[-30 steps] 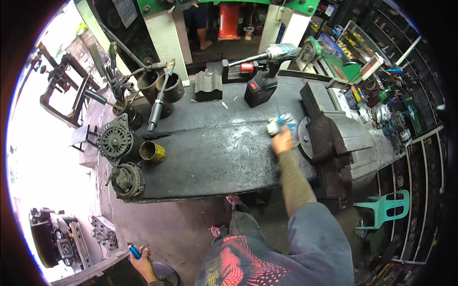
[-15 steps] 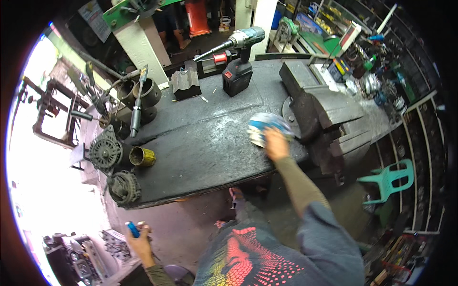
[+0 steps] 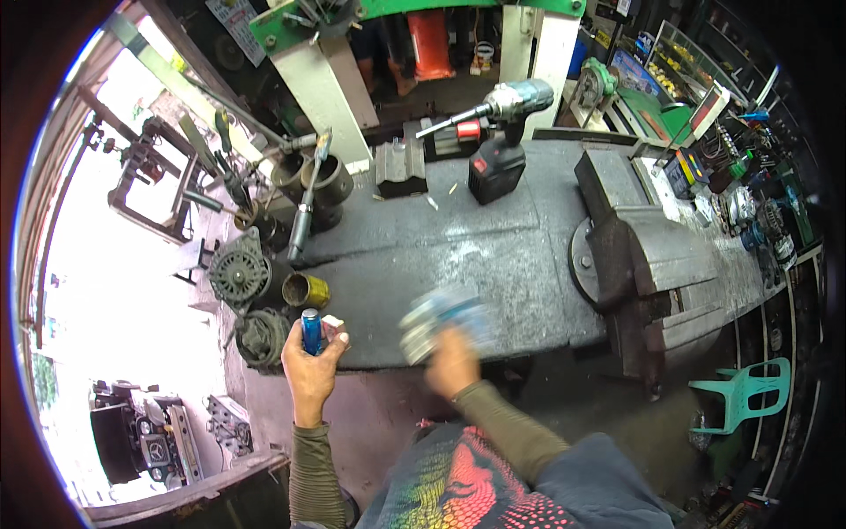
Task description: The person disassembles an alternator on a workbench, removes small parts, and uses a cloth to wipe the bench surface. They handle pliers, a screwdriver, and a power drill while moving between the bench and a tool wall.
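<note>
My left hand [image 3: 310, 377] is closed around a small blue cylinder [image 3: 311, 333], raised at the bench's near left edge. A small pale piece [image 3: 332, 324] shows by its thumb; its kind is not clear. My right hand [image 3: 454, 363] grips a folded white and blue cloth [image 3: 458, 319], smeared by motion, over the near middle of the dark workbench [image 3: 379, 264]. Just beyond my left hand a yellow, open-topped cup [image 3: 306, 289] lies tipped beside two alternators [image 3: 240, 271]. Farther back, a cordless impact wrench [image 3: 502, 141] stands on its battery.
A large bench vise [image 3: 652, 264] takes up the right end. At the back left stand metal cylinders [image 3: 330, 181] with a long tool lying across them. A grooved metal block [image 3: 400, 167] sits near the wrench. On the floor at right is a turquoise plastic chair [image 3: 745, 397].
My right hand has drawn the cloth from beside the vise toward me and leftward. My left hand has risen to the bench edge with the blue cylinder. The view has shifted left.
</note>
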The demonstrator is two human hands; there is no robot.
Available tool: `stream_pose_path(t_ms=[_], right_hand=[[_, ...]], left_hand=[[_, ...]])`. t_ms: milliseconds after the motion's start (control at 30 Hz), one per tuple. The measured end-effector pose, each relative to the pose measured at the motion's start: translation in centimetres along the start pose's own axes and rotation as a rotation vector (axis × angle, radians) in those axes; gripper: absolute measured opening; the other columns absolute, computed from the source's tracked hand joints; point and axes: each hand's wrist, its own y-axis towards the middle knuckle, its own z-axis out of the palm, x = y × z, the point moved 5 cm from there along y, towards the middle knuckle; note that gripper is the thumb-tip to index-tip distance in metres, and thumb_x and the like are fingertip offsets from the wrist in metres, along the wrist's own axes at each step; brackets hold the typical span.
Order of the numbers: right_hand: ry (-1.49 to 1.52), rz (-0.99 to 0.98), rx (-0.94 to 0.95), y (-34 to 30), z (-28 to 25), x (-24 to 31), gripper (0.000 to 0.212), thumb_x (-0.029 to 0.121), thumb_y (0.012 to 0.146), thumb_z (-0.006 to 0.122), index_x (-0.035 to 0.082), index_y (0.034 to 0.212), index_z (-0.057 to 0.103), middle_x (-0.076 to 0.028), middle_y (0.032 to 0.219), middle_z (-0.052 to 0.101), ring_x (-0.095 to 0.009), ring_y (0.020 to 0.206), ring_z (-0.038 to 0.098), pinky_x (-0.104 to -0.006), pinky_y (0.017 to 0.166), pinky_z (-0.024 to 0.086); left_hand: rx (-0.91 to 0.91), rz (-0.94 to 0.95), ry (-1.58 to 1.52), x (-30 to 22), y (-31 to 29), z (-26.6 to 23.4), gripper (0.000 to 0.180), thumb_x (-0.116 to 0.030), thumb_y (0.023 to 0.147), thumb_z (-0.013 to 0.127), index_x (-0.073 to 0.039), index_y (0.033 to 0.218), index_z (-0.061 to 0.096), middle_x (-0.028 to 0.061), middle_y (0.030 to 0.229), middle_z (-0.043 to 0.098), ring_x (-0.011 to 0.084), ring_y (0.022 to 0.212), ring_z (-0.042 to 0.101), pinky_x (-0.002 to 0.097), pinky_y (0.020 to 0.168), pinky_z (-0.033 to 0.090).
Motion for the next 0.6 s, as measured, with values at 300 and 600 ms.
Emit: stream_pose_path(t_ms=[300,600], right_hand=[[0.385,-0.218,-0.234,9.1,0.4,5.5,0.031,-0.010,0.077,0.056,-0.002,0.104,0.068,-0.023,0.114,0.069,-0.042,0.111,0.064,-0.0484,0.102,0.050],[0.564,-0.585,1.240,-8.1,16.3,19.3,0.043,0.008,0.078,0.067,0.009,0.120,0.069,-0.014,0.126,0.069,-0.038,0.117,0.064,-0.0475,0.103,0.049]], left_hand=[[-0.198,-0.171,-0.034,-0.6,-5.2,-7.1,0.021,-0.004,0.082,0.080,-0.003,0.092,0.062,0.0023,0.083,0.066,0.0074,0.067,0.059,0.0231,0.058,0.047],[-0.301,-0.314,-0.209,4.8,-7.6,-8.6,0.027,-0.002,0.084,0.079,-0.006,0.093,0.054,0.0042,0.084,0.064,0.0117,0.069,0.067,0.0240,0.051,0.049]])
